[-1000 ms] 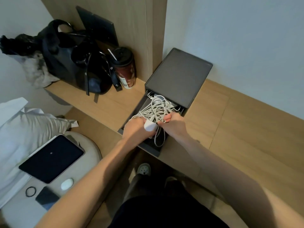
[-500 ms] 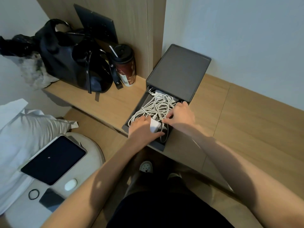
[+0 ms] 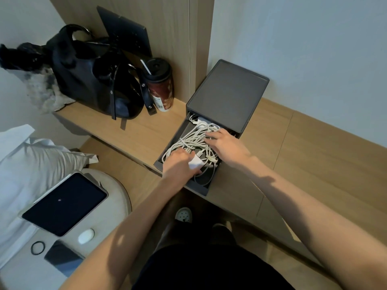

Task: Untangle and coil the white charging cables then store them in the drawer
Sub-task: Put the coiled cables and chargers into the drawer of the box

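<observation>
A bundle of white charging cables (image 3: 193, 140) lies inside the pulled-out dark drawer (image 3: 204, 190) of a grey box (image 3: 228, 95) on the wooden shelf. My left hand (image 3: 180, 164) is at the drawer's near end, its fingers curled round a white charger plug (image 3: 196, 162). My right hand (image 3: 226, 145) rests on top of the cables with its fingers spread and fairly straight, pressing them down. A loop of cable (image 3: 204, 178) lies at the drawer's front.
A black handbag (image 3: 94, 80) and a dark tumbler (image 3: 161, 86) stand on the shelf (image 3: 134, 132) left of the box. Lower left, a round stool (image 3: 117, 195) carries a tablet (image 3: 65, 204), a white earbud case (image 3: 86, 235), a hair tie and a phone. Bedding lies at far left.
Both hands lowered the cable bundle into the drawer. My right hand let go of it and moved further in, now lying flat on the cables; my left hand keeps the plug.
</observation>
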Tool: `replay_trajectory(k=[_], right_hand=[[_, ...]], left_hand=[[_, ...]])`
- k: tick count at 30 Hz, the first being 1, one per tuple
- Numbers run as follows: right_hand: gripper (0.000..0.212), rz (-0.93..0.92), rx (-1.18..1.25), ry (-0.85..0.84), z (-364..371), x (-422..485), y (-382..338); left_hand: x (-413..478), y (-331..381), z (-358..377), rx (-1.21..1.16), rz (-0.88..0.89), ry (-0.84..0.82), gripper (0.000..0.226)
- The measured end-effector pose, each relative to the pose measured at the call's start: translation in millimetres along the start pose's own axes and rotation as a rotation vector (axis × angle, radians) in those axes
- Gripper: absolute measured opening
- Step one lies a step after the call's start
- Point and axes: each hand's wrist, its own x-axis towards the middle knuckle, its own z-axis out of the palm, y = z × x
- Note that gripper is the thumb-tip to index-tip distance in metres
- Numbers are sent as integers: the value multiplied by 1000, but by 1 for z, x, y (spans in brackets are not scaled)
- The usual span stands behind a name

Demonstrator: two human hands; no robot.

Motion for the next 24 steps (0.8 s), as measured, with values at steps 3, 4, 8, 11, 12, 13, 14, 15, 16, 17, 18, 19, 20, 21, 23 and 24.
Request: replay_trajectory(k=[3,4,8,11,12,13,14,15,16,17,18,19,20,21,23,24], right_hand=[[46,10,93,-28,9,-14,4],[51,17,77,-71,12,-18,5],[56,40,-62,-151,21,-20,7],[57,46,-79,-181,19,-15,8],[57,49,-76,-189,16,-15,8],[56,65,-54,-185,15,-14,9],[55,73,-18,-160,13,-14,9],[53,63,-9,-123,13,-15,9],[51,89,25,-84,12,-17,7],[48,133,75,-51,13,-19,4],[47,170,78,-14,11,-21,0],[48,195,23,-6,11,-23,-5],[51,226,-9,-21,11,-25,-9],[57,277,-3,-38,12,-26,-13],[72,361,-21,-35,13,-29,-21],[79,382,-51,-34,13,-29,-24]], left_hand=[[1,3,-1,26,26,-9,53],[2,4,-1,38,32,-31,54],[7,7,2,43,12,-98,55],[6,8,6,23,21,-97,55],[5,7,5,3,26,-98,55],[4,5,5,-13,36,-100,55],[3,2,3,-28,47,-106,54],[3,0,2,-47,54,-115,53],[2,-3,1,-67,61,-122,52],[1,-5,-1,-80,70,-122,52],[0,-6,-1,-83,81,-116,52],[-1,-6,-2,-80,91,-106,53],[-1,-5,-2,-76,97,-94,54],[0,-4,-2,-75,97,-84,55],[1,-4,-1,-97,92,-66,58],[2,-5,0,-118,98,-57,60]])
